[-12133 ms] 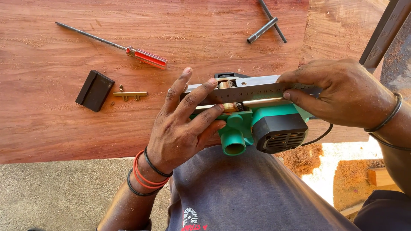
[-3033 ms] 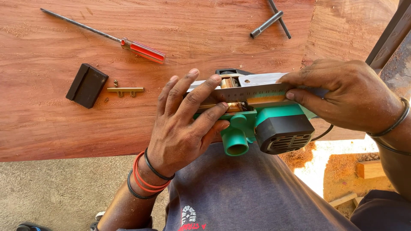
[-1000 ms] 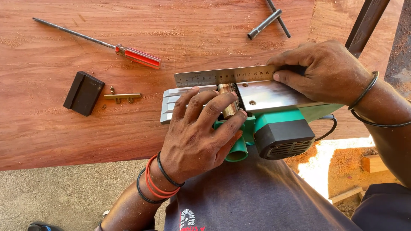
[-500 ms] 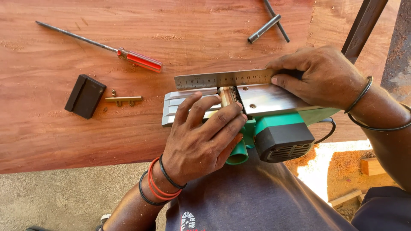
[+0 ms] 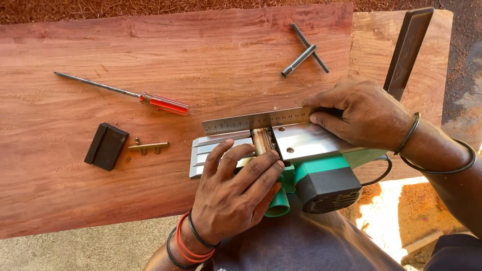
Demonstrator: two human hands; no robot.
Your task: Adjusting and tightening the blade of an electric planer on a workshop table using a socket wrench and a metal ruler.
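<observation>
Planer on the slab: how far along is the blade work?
Looks done: the green planer lies sole-up on the wooden slab, with screwdriver, T-wrench, black block and brass piece set aside. In hand: the right hand holds a steel ruler on edge along the sole, while the left hand rests at the cutter drum. Probably left: refitting the loose parts.

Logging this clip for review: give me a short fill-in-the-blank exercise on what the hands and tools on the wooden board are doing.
1. The right hand presses a steel ____ against the upturned sole of the green electric planer.
2. The left hand rests its fingers on the planer's silver ____.
3. The screwdriver lying on the reddish wooden board has a ____ handle.

Missing words: ruler; sole; red
</observation>
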